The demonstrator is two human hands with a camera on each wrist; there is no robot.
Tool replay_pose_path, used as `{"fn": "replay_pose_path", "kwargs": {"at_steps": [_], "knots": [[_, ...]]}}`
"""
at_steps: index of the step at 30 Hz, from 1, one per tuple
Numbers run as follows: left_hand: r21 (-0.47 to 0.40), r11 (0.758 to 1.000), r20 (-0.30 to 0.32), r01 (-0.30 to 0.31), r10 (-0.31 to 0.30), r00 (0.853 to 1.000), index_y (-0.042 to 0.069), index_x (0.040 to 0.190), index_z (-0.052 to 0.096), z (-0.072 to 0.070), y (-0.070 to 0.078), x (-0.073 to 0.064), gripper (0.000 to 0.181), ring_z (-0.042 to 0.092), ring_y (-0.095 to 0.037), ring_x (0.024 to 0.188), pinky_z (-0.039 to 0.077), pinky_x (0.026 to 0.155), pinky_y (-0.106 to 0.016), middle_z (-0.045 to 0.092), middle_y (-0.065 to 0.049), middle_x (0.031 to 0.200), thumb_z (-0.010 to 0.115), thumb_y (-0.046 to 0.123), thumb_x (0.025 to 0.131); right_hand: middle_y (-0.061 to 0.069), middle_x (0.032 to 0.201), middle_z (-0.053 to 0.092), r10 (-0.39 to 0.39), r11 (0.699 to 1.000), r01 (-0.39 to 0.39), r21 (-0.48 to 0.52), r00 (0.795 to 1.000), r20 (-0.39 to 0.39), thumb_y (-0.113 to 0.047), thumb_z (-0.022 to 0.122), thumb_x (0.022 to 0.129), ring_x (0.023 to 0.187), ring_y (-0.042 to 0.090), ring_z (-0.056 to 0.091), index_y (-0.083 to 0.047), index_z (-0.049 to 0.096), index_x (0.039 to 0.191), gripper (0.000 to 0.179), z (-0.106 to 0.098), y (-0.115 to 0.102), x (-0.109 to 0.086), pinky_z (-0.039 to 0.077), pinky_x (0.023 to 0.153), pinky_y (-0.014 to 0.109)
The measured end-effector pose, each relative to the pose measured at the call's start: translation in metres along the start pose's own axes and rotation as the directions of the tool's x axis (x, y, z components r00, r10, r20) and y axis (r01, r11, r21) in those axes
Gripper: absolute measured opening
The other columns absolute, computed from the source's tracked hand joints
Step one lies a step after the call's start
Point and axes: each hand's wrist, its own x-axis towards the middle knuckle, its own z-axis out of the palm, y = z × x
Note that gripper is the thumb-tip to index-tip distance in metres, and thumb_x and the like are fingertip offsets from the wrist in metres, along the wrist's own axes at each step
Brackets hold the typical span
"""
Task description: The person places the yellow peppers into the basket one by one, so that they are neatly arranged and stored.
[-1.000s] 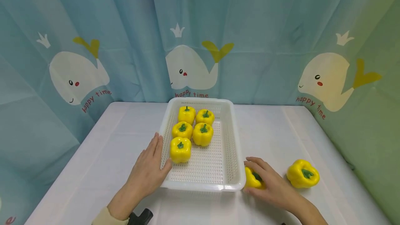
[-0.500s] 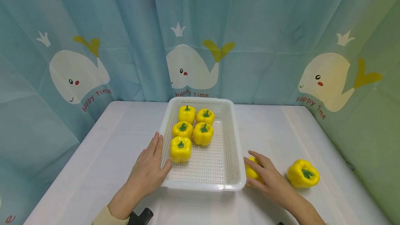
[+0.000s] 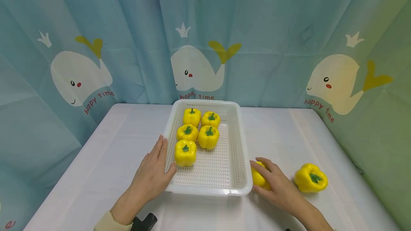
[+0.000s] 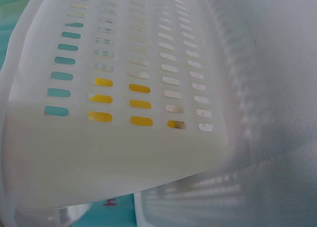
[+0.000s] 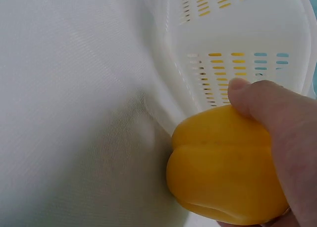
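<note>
A white perforated plastic basket (image 3: pixel 208 191) stands mid-table, with several yellow bell peppers (image 3: pixel 185 154) grouped along its left and back part. My left hand (image 3: pixel 151 174) rests along the basket's left side, its fingers straight and the thumb at the rim. Beside the basket's right front corner, my right hand (image 3: pixel 284 191) grips another yellow bell pepper (image 3: pixel 258 179) low at the table. The right wrist view shows the thumb (image 5: pixel 257 95) across this bell pepper (image 5: pixel 223 172), while most other fingers are hidden. Only the basket's slotted wall (image 4: pixel 114 147) appears in the left wrist view.
One more yellow bell pepper (image 3: pixel 310 178) lies on its side on the white-covered table (image 3: pixel 276 131), right of my right hand. Behind the table hangs a blue curtain (image 3: pixel 269 38) with whale prints. A dark object (image 3: pixel 146 222) shows by my left wrist.
My right hand has shifted slightly, and the bell pepper in it has turned so that its green stem no longer shows. My left hand and the basket stay where they were.
</note>
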Motion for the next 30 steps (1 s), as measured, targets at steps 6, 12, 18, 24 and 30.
{"fn": "replay_pose_path", "kwargs": {"at_steps": [6, 12, 18, 24, 30], "knots": [[-0.009, 1.0, 0.003, 0.0, 0.0, 1.0, -0.004, 0.156, 0.018, 0.0, 0.001, 0.0, 0.076, 0.025, -0.039, 0.15, 0.029, 0.113, -0.066, 0.01, -0.02, 0.166, 0.049, 0.033, 0.098, 0.005, 0.146, 0.049, -0.037, 0.999, 0.037, 0.003, 0.998, -0.044, -0.029, 0.078, 0.084, 0.13, 0.029, 0.048, -0.027, 0.046, 0.148, 0.071, 0.0, 0.002, 0.001, 0.049, 0.1, 0.057], [-0.005, 1.0, 0.001, -0.004, 0.004, 1.0, -0.004, 0.156, 0.017, -0.002, 0.002, 0.0, 0.076, 0.025, -0.04, 0.15, 0.03, 0.113, -0.066, 0.01, -0.02, 0.166, 0.049, 0.033, 0.098, 0.01, 0.149, 0.049, -0.104, 0.994, 0.1, -0.046, 0.991, -0.085, -0.025, 0.075, 0.087, 0.135, 0.036, 0.044, -0.018, 0.05, 0.146, 0.065, -0.002, 0.001, 0.007, 0.045, 0.102, 0.059], [-0.003, 1.0, 0.004, -0.003, 0.003, 1.0, -0.004, 0.156, 0.017, -0.003, 0.002, -0.001, 0.076, 0.026, -0.04, 0.15, 0.03, 0.113, -0.066, 0.01, -0.019, 0.166, 0.049, 0.033, 0.098, 0.011, 0.151, 0.047, -0.095, 0.994, 0.092, -0.058, 0.994, -0.049, -0.02, 0.072, 0.089, 0.138, 0.042, 0.04, -0.011, 0.049, 0.146, 0.062, -0.004, -0.003, 0.01, 0.044, 0.104, 0.06], [-0.006, 1.0, 0.003, 0.0, 0.0, 1.0, -0.004, 0.156, 0.017, -0.001, 0.001, -0.001, 0.076, 0.026, -0.039, 0.15, 0.03, 0.114, -0.065, 0.01, -0.02, 0.166, 0.049, 0.033, 0.098, 0.011, 0.153, 0.045, -0.098, 0.989, 0.094, -0.119, 0.995, -0.028, -0.022, 0.07, 0.091, 0.139, 0.042, 0.04, -0.009, 0.046, 0.146, 0.061, -0.002, -0.005, 0.01, 0.048, 0.101, 0.057], [-0.007, 1.0, 0.002, -0.002, 0.002, 1.0, -0.004, 0.156, 0.017, 0.0, 0.0, 0.0, 0.076, 0.026, -0.04, 0.15, 0.029, 0.114, -0.066, 0.01, -0.02, 0.166, 0.048, 0.032, 0.097, 0.012, 0.148, 0.05, -0.17, 0.973, 0.158, -0.169, 0.984, -0.056, -0.017, 0.076, 0.086, 0.134, 0.037, 0.046, -0.006, 0.054, 0.139, 0.059, 0.0, -0.005, 0.01, 0.054, 0.095, 0.05]]}}
